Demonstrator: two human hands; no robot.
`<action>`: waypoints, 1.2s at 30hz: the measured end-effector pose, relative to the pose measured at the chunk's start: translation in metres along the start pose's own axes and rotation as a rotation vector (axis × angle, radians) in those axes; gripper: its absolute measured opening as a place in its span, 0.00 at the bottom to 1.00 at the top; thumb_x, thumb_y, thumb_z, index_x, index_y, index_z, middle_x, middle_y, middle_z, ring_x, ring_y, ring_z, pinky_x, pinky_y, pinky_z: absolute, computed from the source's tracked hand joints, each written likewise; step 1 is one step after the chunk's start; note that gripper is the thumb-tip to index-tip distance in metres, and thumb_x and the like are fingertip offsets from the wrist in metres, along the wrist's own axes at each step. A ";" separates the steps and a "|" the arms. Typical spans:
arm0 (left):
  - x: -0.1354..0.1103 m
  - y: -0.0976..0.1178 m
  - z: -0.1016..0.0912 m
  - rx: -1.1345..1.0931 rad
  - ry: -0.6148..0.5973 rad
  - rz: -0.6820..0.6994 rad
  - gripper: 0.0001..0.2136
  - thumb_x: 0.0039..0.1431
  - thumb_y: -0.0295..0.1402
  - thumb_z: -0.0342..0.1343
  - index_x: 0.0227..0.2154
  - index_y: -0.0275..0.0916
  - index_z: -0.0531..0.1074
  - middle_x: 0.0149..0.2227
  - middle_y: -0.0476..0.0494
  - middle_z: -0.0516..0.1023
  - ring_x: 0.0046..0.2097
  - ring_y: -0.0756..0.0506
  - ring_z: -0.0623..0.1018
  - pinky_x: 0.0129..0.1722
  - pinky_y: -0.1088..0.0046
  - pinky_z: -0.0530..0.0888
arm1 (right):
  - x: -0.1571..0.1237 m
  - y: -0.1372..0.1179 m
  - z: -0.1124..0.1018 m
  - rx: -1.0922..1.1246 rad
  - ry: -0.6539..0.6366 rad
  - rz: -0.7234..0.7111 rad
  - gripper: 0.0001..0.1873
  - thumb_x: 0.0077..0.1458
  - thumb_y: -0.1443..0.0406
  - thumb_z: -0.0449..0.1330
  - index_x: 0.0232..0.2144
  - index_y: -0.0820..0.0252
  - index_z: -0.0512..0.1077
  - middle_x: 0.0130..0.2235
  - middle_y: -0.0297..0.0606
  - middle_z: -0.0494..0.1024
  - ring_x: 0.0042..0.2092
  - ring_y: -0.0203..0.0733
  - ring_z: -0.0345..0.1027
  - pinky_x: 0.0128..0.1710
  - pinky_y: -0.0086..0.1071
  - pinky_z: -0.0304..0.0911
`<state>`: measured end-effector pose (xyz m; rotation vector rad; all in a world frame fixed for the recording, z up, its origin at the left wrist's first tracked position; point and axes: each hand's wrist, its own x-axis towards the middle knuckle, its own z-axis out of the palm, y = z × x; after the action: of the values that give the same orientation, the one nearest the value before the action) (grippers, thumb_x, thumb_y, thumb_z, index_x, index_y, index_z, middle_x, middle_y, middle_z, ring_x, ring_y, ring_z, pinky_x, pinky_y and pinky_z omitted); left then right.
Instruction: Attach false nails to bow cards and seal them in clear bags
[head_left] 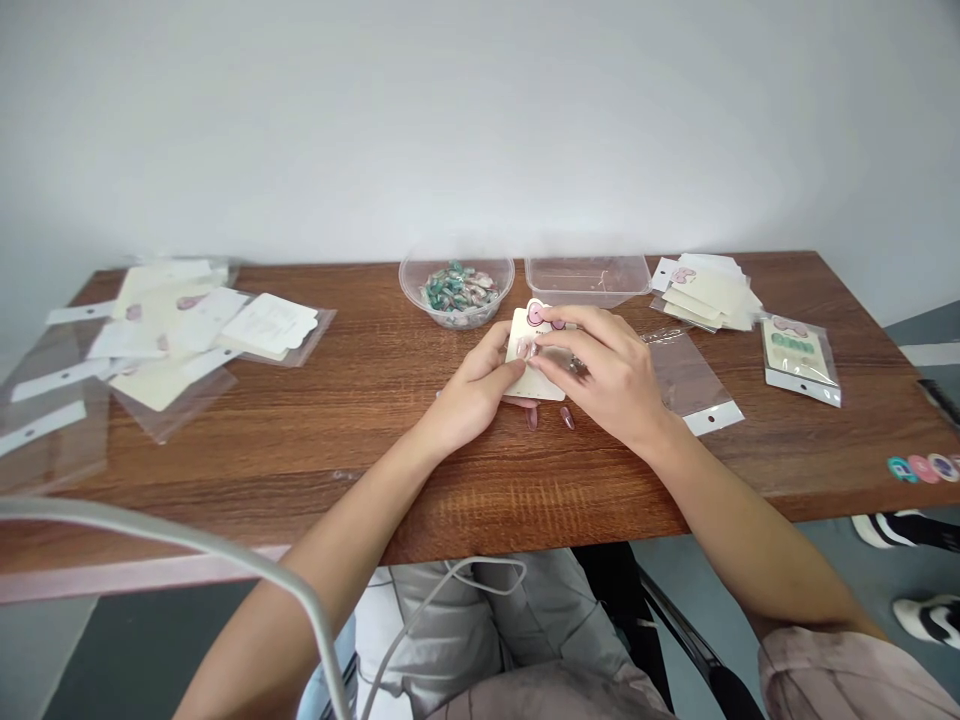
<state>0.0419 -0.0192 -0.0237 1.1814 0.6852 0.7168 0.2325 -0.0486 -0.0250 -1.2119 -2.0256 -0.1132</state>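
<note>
My left hand [478, 385] grips a cream backing card [545, 385] with a pink printed bow shape at its top, holding it tilted above the table. The thumb lies over the card's left edge. My right hand [606, 375] reaches across the card's front, its fingertips pinched at a small shiny pink hair clip [523, 348] against the card. The fingers partly cover it. Just below the card, two more pink clips, one left [532, 418] and one right [568, 418], lie on the wood.
A clear round bowl [457, 318] holds many teal and pink clips, beside a clear rectangular tub [589, 297]. Cards and plastic sleeves lie left [172, 330] and right [709, 290]. A clear bag [690, 375] and a packed card with green clips [801, 360] lie right. A white cable [225, 550] crosses front left.
</note>
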 end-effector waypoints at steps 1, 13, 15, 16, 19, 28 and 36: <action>0.000 0.000 0.000 -0.001 -0.006 0.004 0.17 0.64 0.34 0.57 0.55 0.42 0.68 0.35 0.49 0.79 0.29 0.46 0.80 0.34 0.64 0.82 | 0.000 0.000 0.000 0.003 0.003 -0.003 0.07 0.68 0.62 0.61 0.44 0.53 0.79 0.54 0.41 0.83 0.54 0.49 0.78 0.54 0.45 0.71; -0.001 0.004 0.002 -0.012 -0.002 0.001 0.19 0.61 0.33 0.58 0.55 0.41 0.68 0.39 0.47 0.79 0.32 0.46 0.80 0.36 0.65 0.80 | 0.001 -0.001 -0.001 0.006 -0.011 0.021 0.06 0.68 0.62 0.61 0.43 0.50 0.79 0.53 0.39 0.82 0.54 0.50 0.77 0.55 0.47 0.69; -0.001 0.004 0.002 -0.032 -0.002 0.001 0.20 0.59 0.33 0.60 0.55 0.41 0.67 0.41 0.46 0.79 0.34 0.45 0.81 0.36 0.66 0.80 | 0.000 -0.002 -0.001 -0.002 -0.010 0.025 0.06 0.67 0.62 0.62 0.43 0.49 0.79 0.53 0.39 0.82 0.54 0.50 0.77 0.54 0.47 0.68; -0.001 0.003 0.002 -0.041 -0.006 0.002 0.20 0.59 0.32 0.60 0.54 0.41 0.67 0.42 0.46 0.78 0.35 0.45 0.81 0.36 0.66 0.80 | 0.000 -0.001 -0.001 -0.009 -0.010 0.024 0.05 0.67 0.62 0.62 0.43 0.49 0.79 0.53 0.39 0.82 0.53 0.50 0.76 0.54 0.47 0.67; -0.001 0.003 0.002 -0.056 -0.022 0.012 0.19 0.57 0.31 0.61 0.51 0.41 0.68 0.40 0.48 0.77 0.35 0.45 0.80 0.35 0.66 0.81 | 0.000 -0.001 -0.002 -0.026 -0.006 0.016 0.05 0.67 0.61 0.62 0.42 0.50 0.79 0.53 0.39 0.81 0.53 0.50 0.76 0.54 0.47 0.66; -0.001 0.001 0.000 -0.061 -0.011 0.054 0.13 0.59 0.32 0.61 0.46 0.40 0.70 0.36 0.50 0.77 0.33 0.47 0.79 0.33 0.71 0.77 | -0.001 -0.001 -0.001 -0.045 0.014 -0.017 0.05 0.67 0.60 0.63 0.41 0.51 0.78 0.54 0.40 0.81 0.55 0.50 0.74 0.54 0.46 0.64; -0.001 -0.001 -0.003 -0.080 0.046 0.041 0.13 0.60 0.33 0.64 0.47 0.40 0.74 0.39 0.49 0.78 0.39 0.48 0.78 0.38 0.74 0.74 | -0.002 0.001 0.003 -0.071 0.042 -0.061 0.07 0.67 0.60 0.62 0.46 0.51 0.76 0.53 0.41 0.80 0.54 0.51 0.74 0.53 0.46 0.64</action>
<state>0.0397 -0.0187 -0.0256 1.1110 0.6658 0.8013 0.2326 -0.0482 -0.0287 -1.1816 -2.0372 -0.2403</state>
